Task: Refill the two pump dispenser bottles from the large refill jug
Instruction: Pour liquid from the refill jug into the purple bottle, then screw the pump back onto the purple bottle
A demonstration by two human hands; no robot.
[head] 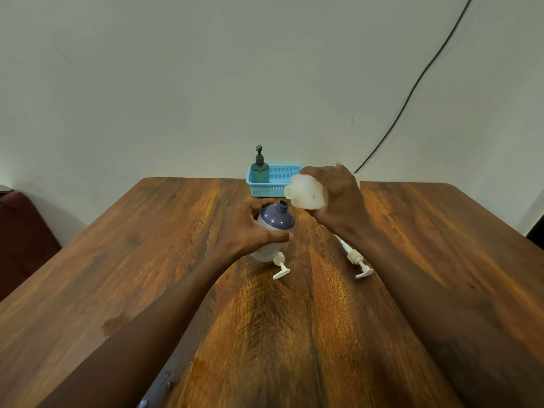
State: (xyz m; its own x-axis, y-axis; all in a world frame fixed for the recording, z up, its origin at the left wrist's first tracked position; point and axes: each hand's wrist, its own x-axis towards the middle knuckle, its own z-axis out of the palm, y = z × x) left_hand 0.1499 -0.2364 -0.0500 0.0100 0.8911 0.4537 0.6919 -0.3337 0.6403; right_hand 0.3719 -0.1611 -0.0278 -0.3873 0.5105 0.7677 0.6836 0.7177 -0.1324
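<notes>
Right grip (338, 198) clasping, tilting translucent white plastic jug (307, 192); left grip (250, 228) clasping open purple-topped bottle (276, 220) — seemingly neither refill finished yet.

Two bare forearms, long and slim, uncovered all the way from the lower edge of view to the wrists, broadening toward the lower corners. Left hand (247, 228) and right hand (338, 195) equally bare, with knuckle ridges and tendons faintly raised across the backs.
</notes>
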